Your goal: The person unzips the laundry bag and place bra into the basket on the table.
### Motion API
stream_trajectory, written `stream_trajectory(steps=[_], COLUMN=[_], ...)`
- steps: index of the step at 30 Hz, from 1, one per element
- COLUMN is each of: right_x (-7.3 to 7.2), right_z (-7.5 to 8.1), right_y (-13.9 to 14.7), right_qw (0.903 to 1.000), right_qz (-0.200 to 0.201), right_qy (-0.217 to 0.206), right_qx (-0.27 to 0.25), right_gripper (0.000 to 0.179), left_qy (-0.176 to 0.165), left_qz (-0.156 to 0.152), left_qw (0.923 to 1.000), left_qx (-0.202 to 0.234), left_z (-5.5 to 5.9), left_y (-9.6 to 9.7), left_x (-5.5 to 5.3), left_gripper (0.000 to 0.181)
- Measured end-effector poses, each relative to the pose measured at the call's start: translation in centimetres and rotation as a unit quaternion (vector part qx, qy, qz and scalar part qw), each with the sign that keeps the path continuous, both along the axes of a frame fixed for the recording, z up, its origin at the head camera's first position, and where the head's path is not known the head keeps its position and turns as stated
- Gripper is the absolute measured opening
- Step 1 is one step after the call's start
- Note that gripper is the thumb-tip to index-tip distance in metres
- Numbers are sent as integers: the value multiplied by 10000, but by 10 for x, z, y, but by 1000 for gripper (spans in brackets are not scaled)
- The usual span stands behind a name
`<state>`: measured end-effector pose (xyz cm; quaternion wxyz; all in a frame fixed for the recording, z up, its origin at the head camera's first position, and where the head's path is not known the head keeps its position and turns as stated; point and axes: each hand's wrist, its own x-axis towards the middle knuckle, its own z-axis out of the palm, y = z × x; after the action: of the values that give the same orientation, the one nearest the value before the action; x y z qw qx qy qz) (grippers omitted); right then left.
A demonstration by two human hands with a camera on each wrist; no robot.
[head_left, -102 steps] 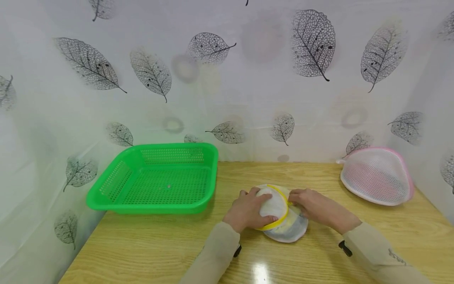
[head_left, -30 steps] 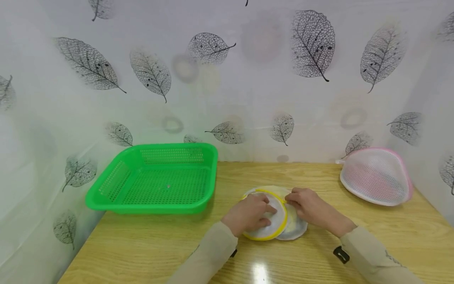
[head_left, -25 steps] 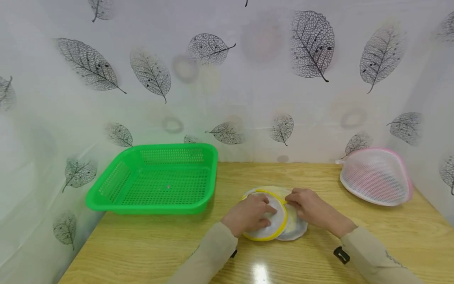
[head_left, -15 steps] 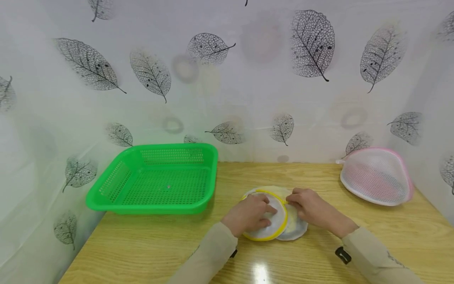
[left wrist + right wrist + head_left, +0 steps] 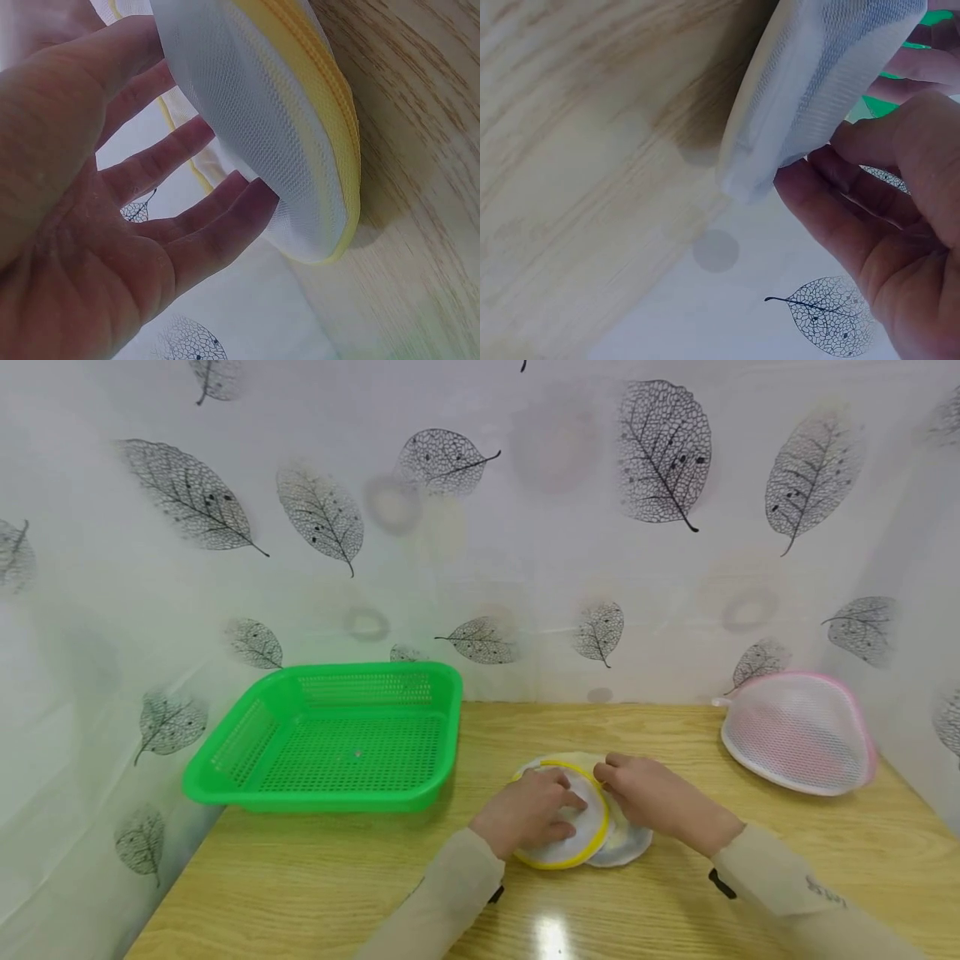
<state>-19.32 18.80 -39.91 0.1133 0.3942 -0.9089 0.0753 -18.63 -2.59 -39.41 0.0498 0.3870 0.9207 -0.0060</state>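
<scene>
A round white mesh laundry bag [image 5: 588, 828] with a yellow zipper [image 5: 572, 862] lies on the wooden table, its pale lower side spreading out to the right. My left hand [image 5: 521, 810] rests on its top with fingers spread. In the left wrist view, the fingertips press the mesh [image 5: 247, 105] beside the yellow zipper band [image 5: 326, 82]. My right hand [image 5: 648, 793] is at the bag's upper right edge, thumb and forefinger pinching at the zipper pull, which the fingers hide. In the right wrist view, those fingertips [image 5: 804, 180] meet at the bag's edge.
A green perforated plastic basket [image 5: 322, 800] stands at the left on the table [image 5: 337, 877]. A pink-edged white mesh bag [image 5: 798, 735] lies at the right. A white curtain [image 5: 525, 568] with leaf prints hangs behind.
Since the earliest frame, the bag's yellow-edged top has turned flatter and shifted left under my left hand. My right hand has just moved slightly left and up along the zipper.
</scene>
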Motion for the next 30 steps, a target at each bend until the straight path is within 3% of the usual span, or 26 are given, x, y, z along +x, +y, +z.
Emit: stream_trajectory(steps=[12,22,30], right_x=[-1,2,3], right_z=[-4,-10,-13], right_y=[-2,3,8], right_qw=[9998,9963,9931], right_qz=[-174,-100,-72], right_qy=[-37,-167,-262], right_qx=[-67,-840,-1141], right_gripper=[17,24,26], left_qy=[-72,-101,-88], left_qz=[105,201,194], left_qw=[9999,9997,9998], left_qx=[-37,-16,53], left_z=[0,-3,-3], left_y=[1,2,2], left_x=[-1,1,2], left_gripper=[36,35,35])
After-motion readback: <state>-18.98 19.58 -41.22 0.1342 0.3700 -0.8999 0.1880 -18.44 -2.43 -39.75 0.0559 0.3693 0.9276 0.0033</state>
